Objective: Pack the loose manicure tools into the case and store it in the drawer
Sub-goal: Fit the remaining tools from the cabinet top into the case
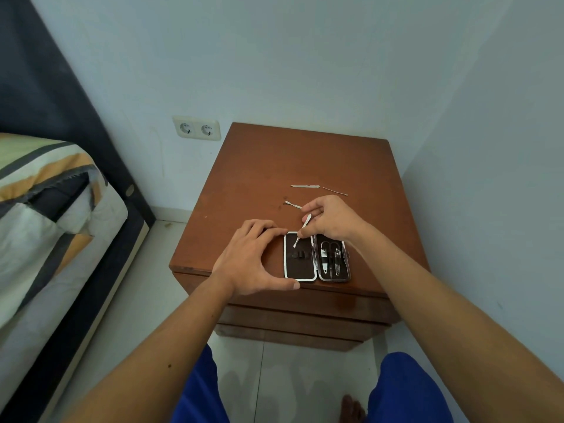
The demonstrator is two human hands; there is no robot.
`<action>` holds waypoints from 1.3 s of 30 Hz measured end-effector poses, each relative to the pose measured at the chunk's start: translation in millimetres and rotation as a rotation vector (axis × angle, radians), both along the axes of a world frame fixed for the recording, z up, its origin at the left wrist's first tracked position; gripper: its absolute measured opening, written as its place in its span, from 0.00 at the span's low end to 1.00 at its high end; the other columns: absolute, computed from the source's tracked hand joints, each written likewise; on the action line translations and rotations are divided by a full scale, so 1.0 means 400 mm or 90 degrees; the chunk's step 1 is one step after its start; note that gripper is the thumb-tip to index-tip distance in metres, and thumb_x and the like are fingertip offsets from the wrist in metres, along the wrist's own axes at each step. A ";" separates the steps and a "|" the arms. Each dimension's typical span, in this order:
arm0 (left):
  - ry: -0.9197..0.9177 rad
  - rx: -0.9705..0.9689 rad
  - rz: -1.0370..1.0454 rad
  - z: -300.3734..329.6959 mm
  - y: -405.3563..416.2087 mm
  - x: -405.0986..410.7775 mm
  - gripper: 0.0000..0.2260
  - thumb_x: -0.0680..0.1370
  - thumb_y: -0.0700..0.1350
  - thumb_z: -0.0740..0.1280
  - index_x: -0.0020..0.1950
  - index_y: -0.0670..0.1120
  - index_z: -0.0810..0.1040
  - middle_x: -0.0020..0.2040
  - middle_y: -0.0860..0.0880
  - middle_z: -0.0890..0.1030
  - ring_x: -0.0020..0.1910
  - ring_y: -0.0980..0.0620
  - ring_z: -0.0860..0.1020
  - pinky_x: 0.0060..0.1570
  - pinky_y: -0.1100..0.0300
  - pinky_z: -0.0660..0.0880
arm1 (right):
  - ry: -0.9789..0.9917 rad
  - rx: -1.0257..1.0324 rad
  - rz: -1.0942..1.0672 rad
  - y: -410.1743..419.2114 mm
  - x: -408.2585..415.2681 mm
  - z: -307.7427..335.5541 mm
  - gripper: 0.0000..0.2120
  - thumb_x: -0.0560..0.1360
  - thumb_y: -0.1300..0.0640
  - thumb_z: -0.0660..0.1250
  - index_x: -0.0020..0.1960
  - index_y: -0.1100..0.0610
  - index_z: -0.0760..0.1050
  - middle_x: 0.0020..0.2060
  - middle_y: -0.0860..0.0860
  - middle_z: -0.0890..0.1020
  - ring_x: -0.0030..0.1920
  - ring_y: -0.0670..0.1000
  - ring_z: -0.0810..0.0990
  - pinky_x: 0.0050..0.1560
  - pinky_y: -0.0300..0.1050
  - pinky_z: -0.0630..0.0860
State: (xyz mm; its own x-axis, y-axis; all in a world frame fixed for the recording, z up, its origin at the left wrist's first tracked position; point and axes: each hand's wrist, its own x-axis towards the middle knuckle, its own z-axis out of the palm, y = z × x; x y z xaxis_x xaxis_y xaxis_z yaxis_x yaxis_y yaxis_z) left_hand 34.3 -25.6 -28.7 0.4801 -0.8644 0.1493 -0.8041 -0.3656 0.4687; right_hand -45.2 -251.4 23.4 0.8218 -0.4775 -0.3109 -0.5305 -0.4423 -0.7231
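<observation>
An open manicure case with a dark brown lining lies near the front edge of a wooden nightstand. Its right half holds scissors, a clipper and another tool under straps. My left hand grips the case's left half by its far and near edges. My right hand pinches a thin metal tool, tip down over the left half's far end. Three loose metal tools lie behind: a file, a thin pick and a small pusher.
The nightstand's closed drawer fronts show below its top. A bed with a striped cover stands at the left, and a double wall socket sits behind. Walls close in at the back and right. My knees and a bare foot are over tiled floor.
</observation>
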 end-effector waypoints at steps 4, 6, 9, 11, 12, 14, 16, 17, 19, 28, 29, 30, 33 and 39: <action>0.005 0.001 0.002 0.000 -0.001 -0.001 0.50 0.62 0.80 0.72 0.78 0.57 0.71 0.73 0.57 0.70 0.75 0.54 0.63 0.78 0.52 0.63 | -0.015 -0.015 -0.036 0.017 -0.007 -0.007 0.36 0.55 0.55 0.89 0.59 0.51 0.77 0.46 0.48 0.86 0.48 0.51 0.86 0.55 0.53 0.82; 0.004 -0.005 0.003 -0.003 0.000 0.000 0.50 0.61 0.80 0.72 0.78 0.57 0.71 0.73 0.57 0.70 0.75 0.54 0.63 0.78 0.51 0.64 | -0.016 -0.029 -0.046 0.020 -0.012 -0.002 0.33 0.56 0.53 0.89 0.56 0.52 0.79 0.45 0.48 0.86 0.47 0.48 0.84 0.46 0.45 0.79; 0.007 0.000 0.002 -0.003 0.000 0.001 0.50 0.61 0.81 0.72 0.78 0.58 0.70 0.73 0.57 0.70 0.76 0.55 0.63 0.78 0.52 0.63 | -0.019 -0.034 -0.059 0.020 -0.017 0.003 0.28 0.57 0.52 0.89 0.53 0.54 0.82 0.44 0.47 0.87 0.44 0.45 0.84 0.39 0.38 0.73; 0.007 0.001 0.002 -0.002 -0.001 0.000 0.50 0.61 0.81 0.72 0.78 0.58 0.70 0.74 0.57 0.70 0.76 0.55 0.62 0.78 0.53 0.63 | -0.024 -0.025 -0.057 0.022 -0.020 0.006 0.27 0.58 0.54 0.89 0.53 0.54 0.83 0.43 0.47 0.88 0.43 0.44 0.85 0.39 0.37 0.74; 0.006 -0.001 0.002 -0.002 -0.001 0.000 0.50 0.61 0.81 0.72 0.78 0.58 0.70 0.73 0.57 0.70 0.76 0.55 0.62 0.78 0.53 0.63 | -0.029 -0.019 -0.055 0.023 -0.022 0.004 0.26 0.59 0.55 0.88 0.54 0.54 0.83 0.42 0.46 0.88 0.44 0.44 0.85 0.40 0.38 0.74; 0.002 -0.006 0.001 -0.003 -0.001 0.000 0.50 0.61 0.81 0.72 0.78 0.57 0.71 0.73 0.57 0.70 0.75 0.54 0.63 0.78 0.52 0.63 | -0.041 -0.012 -0.048 0.027 -0.024 -0.003 0.26 0.60 0.57 0.87 0.54 0.53 0.82 0.40 0.47 0.89 0.43 0.44 0.86 0.42 0.40 0.74; 0.000 -0.009 0.000 -0.004 -0.001 -0.001 0.50 0.62 0.80 0.73 0.78 0.57 0.71 0.73 0.56 0.70 0.75 0.54 0.63 0.78 0.52 0.63 | -0.052 0.000 -0.047 0.030 -0.022 -0.013 0.25 0.61 0.59 0.86 0.55 0.53 0.81 0.40 0.48 0.89 0.42 0.45 0.86 0.45 0.42 0.75; 0.000 -0.010 0.001 -0.004 -0.001 0.000 0.50 0.62 0.80 0.73 0.78 0.56 0.71 0.73 0.56 0.71 0.75 0.54 0.63 0.78 0.52 0.63 | -0.056 0.008 -0.047 0.029 -0.020 -0.017 0.25 0.61 0.59 0.85 0.55 0.53 0.81 0.40 0.48 0.89 0.42 0.46 0.86 0.46 0.43 0.76; 0.000 -0.009 0.001 -0.004 -0.001 0.000 0.50 0.61 0.80 0.72 0.78 0.56 0.71 0.73 0.57 0.70 0.75 0.54 0.63 0.78 0.53 0.63 | -0.058 0.020 -0.046 0.027 -0.016 -0.022 0.25 0.61 0.60 0.85 0.55 0.52 0.80 0.40 0.48 0.89 0.42 0.46 0.85 0.48 0.44 0.77; 0.003 0.002 0.004 -0.001 0.000 -0.002 0.51 0.62 0.81 0.72 0.79 0.56 0.70 0.74 0.57 0.69 0.75 0.55 0.62 0.78 0.54 0.62 | -0.073 0.124 -0.056 0.021 -0.012 -0.025 0.26 0.63 0.66 0.81 0.57 0.54 0.77 0.47 0.58 0.89 0.44 0.52 0.85 0.59 0.56 0.80; 0.004 0.000 0.004 -0.001 0.000 -0.002 0.51 0.61 0.81 0.72 0.78 0.56 0.71 0.73 0.57 0.69 0.75 0.55 0.62 0.78 0.54 0.62 | -0.076 0.131 -0.059 0.016 -0.014 -0.027 0.25 0.64 0.65 0.81 0.57 0.54 0.77 0.47 0.57 0.89 0.44 0.53 0.85 0.60 0.57 0.80; 0.004 -0.001 0.004 -0.001 0.000 -0.002 0.51 0.61 0.81 0.72 0.78 0.56 0.71 0.73 0.57 0.69 0.75 0.55 0.62 0.78 0.54 0.62 | -0.078 0.134 -0.059 0.013 -0.016 -0.027 0.23 0.65 0.64 0.80 0.57 0.54 0.78 0.47 0.56 0.89 0.45 0.54 0.85 0.60 0.58 0.80; 0.003 0.000 0.004 -0.002 -0.001 -0.001 0.51 0.61 0.81 0.72 0.78 0.57 0.71 0.73 0.58 0.69 0.76 0.55 0.63 0.78 0.53 0.63 | -0.080 0.130 -0.024 0.008 -0.026 -0.024 0.20 0.67 0.64 0.80 0.56 0.53 0.78 0.46 0.56 0.89 0.45 0.54 0.83 0.58 0.55 0.79; 0.000 -0.009 0.002 -0.002 0.000 -0.003 0.50 0.61 0.80 0.73 0.78 0.57 0.71 0.72 0.58 0.70 0.75 0.55 0.63 0.77 0.53 0.64 | -0.091 0.105 0.030 0.007 -0.038 -0.020 0.19 0.69 0.66 0.79 0.55 0.54 0.78 0.41 0.53 0.87 0.40 0.49 0.79 0.51 0.49 0.75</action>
State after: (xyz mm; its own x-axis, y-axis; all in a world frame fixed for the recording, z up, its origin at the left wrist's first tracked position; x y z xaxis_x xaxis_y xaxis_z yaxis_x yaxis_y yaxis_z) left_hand 33.2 -25.7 -29.7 0.4822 -0.8611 0.1610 -0.8030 -0.3610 0.4742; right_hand -60.5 -248.6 15.6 0.8832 -0.3899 -0.2607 -0.3995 -0.3340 -0.8537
